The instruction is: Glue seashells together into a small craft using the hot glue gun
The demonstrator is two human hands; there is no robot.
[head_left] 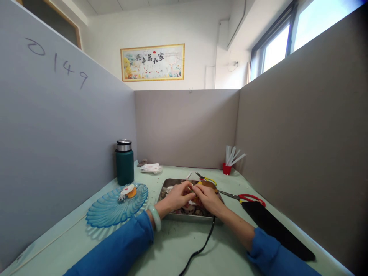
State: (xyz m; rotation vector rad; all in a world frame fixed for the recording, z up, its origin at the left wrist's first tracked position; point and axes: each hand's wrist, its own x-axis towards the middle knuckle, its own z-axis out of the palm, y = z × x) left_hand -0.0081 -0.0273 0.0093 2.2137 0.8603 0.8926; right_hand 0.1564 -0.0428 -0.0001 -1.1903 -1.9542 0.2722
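Note:
My left hand (178, 196) and my right hand (207, 198) meet over a metal tray (169, 183) that holds shells and scraps. Both hands have their fingers pinched together around a small piece between them; it is too small to name. A pale bangle sits on my left wrist, and both arms wear blue sleeves. A blue glass shell-shaped plate (112, 209) lies to the left of the tray, with a small shell with orange flesh (128, 191) on it.
A green flask (124, 162) stands by the left partition. Red-handled scissors (244, 197) and a black flat case (273, 226) lie right of the tray. Yellow-handled snips (207, 178), a red cup of white sticks (228, 165), crumpled tissue (151, 168) and a black cable (201, 245) are nearby.

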